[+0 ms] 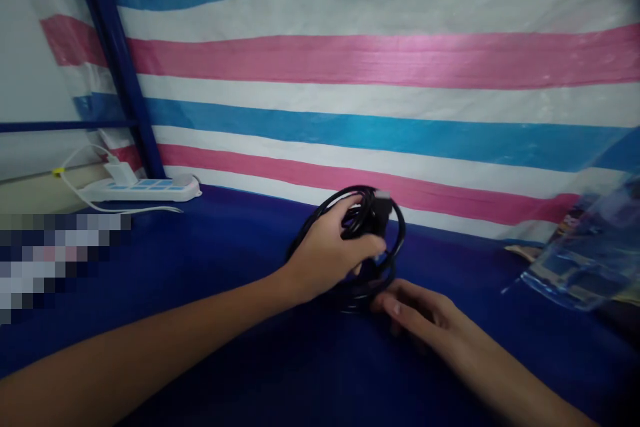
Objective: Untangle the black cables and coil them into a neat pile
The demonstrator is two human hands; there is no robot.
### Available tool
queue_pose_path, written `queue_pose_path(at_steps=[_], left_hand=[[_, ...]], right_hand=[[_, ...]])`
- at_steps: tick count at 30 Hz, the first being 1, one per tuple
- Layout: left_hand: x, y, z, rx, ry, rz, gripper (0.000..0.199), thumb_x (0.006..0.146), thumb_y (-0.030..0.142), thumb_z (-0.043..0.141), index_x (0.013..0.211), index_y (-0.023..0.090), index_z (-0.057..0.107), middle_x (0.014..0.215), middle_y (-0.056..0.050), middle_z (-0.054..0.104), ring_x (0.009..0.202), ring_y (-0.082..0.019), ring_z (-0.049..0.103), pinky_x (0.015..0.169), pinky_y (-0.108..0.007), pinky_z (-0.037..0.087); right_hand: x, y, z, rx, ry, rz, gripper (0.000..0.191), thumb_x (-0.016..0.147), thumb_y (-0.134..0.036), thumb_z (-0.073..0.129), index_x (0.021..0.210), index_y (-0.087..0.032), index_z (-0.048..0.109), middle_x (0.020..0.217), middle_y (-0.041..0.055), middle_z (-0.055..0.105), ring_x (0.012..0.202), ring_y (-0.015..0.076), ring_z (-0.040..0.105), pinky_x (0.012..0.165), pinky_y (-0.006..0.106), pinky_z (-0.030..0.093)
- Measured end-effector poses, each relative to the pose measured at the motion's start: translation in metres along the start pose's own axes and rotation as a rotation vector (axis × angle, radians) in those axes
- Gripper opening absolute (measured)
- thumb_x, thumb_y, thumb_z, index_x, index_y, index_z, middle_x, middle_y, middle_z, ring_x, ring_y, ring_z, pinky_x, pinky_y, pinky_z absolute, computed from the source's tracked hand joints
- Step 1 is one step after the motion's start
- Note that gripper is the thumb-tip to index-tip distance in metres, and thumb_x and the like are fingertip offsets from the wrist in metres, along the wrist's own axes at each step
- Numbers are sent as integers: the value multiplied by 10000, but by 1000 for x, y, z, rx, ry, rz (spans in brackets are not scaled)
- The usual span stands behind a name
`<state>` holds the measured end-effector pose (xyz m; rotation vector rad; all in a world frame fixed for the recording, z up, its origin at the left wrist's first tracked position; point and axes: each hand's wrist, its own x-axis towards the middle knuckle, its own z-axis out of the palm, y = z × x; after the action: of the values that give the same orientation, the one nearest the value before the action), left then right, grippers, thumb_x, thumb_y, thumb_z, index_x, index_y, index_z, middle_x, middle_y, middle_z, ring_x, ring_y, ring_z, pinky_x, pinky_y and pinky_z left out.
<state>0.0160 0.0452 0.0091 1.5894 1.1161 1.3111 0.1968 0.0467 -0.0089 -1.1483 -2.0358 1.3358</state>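
Note:
A coiled black cable (401, 230) is held up just above the dark blue surface (225, 240), in the middle of the view. My left hand (327, 250) is closed around the bundled loops, thumb across the front. A dark connector with a grey end (382, 205) sticks up out of the coil beside those fingers. At the lower right of the loops, my right hand (427, 313) has its thumb and forefinger pinched together on the cable's edge. The exact strand between those fingertips is blurred.
A white power strip (145, 190) with a plugged-in white adapter (120, 170) and thin white cord lies at the left. Clear plastic packaging (575, 267) sits at the right. Behind stands a striped plastic sheet (325, 60), with a blue metal post (125, 80) at its left.

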Motion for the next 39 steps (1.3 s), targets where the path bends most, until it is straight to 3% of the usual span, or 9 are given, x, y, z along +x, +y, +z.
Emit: queue_pose_path(at_steps=[5,9,12,18,21,26,33,36,39], left_hand=[[-10,22,10,-502,-140,-125,504,715,357,663,1155,208,466,714,-4,545,565,-94,501,515,-206,405],[-18,32,9,-427,-179,-152,553,607,179,739,1098,193,487,826,-27,571,707,-130,554,578,-218,443],[-16,40,0,-285,-176,-137,394,701,257,675,1054,178,519,823,-42,600,718,-136,572,624,-243,458],[-2,51,-45,-74,25,-114,254,816,346,517,948,132,555,843,-81,644,579,-126,583,477,-214,442],[-1,50,-76,21,218,-75,238,802,330,538,905,117,566,799,-73,639,480,-102,543,414,-194,408],[-5,49,-118,196,480,103,246,800,322,541,947,131,592,705,-42,616,363,-51,395,336,-187,245],[-8,42,-139,275,706,290,315,842,388,491,1078,186,546,678,14,596,409,-55,382,398,-204,247],[-7,35,-136,486,585,275,345,855,390,470,1108,168,545,676,-17,616,511,-98,490,471,-212,331],[-6,30,-127,626,270,97,346,851,422,459,1067,182,584,748,-31,641,622,-127,556,550,-214,381]], right_hand=[[-9,-12,12,249,104,-158,438,829,-509,491,1138,-198,510,1035,84,603,981,193,563,849,303,441],[-11,-14,12,330,202,-183,410,822,-461,527,1141,-206,498,1161,99,586,1100,219,534,975,371,385],[-6,-13,7,401,314,-159,387,761,-476,600,1027,-196,567,1091,95,625,1076,248,552,1004,415,358],[7,-4,-22,446,520,-122,379,693,-507,654,930,-214,616,1062,62,635,1104,264,526,972,380,392],[8,1,-44,209,641,-161,415,653,-516,675,967,-256,596,1027,39,620,1036,275,541,893,384,427],[6,5,-72,-473,802,-497,245,769,-468,552,861,-243,515,1139,101,492,1117,331,440,947,460,337],[9,9,-85,-875,797,-650,244,864,-387,430,1046,-232,477,1256,139,424,1200,343,389,979,473,326],[17,20,-84,-817,676,-515,369,865,-469,384,1119,-217,475,1188,125,495,1104,324,481,922,467,374],[25,31,-78,-665,655,-283,537,850,-559,342,1219,-179,430,1170,141,520,1066,326,503,912,480,373]])
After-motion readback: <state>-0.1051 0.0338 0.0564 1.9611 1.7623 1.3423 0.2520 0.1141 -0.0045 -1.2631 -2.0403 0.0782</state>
